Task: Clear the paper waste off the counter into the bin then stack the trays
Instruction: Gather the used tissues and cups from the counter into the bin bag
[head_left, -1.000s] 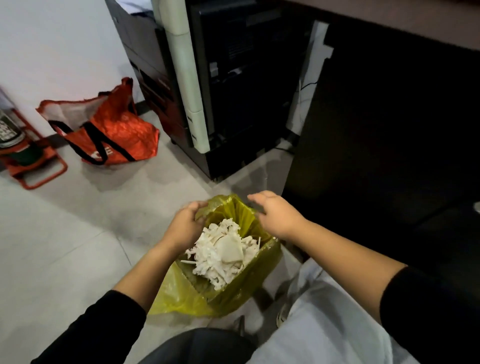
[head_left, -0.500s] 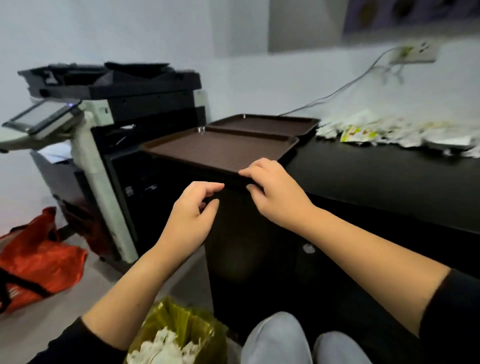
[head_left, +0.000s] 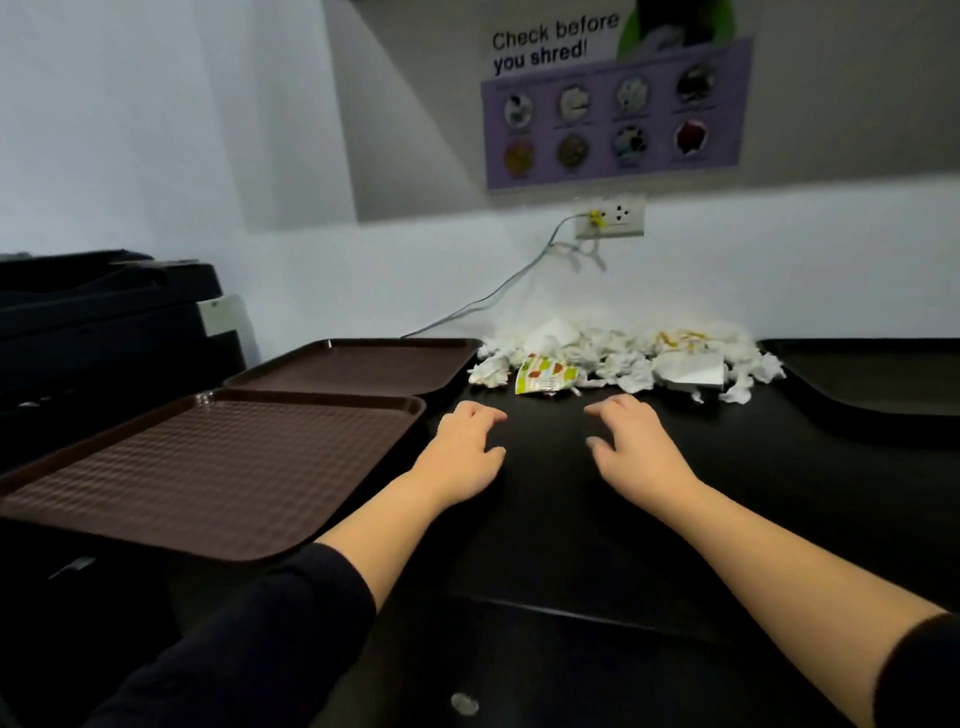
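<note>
Head view: left hand (head_left: 464, 451) and right hand (head_left: 630, 451) hover apart over the black counter (head_left: 779, 467), fingers loosely curled, empty. Crumpled paper waste (head_left: 618, 361) lies just beyond by the wall. Two brown trays (head_left: 218, 467) sit left, side by side.

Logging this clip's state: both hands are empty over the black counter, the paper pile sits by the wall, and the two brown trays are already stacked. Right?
Not quite. The head view shows the near brown tray and far brown tray side by side, not stacked. Left hand and right hand are empty; the paper pile sits by the wall.
</note>
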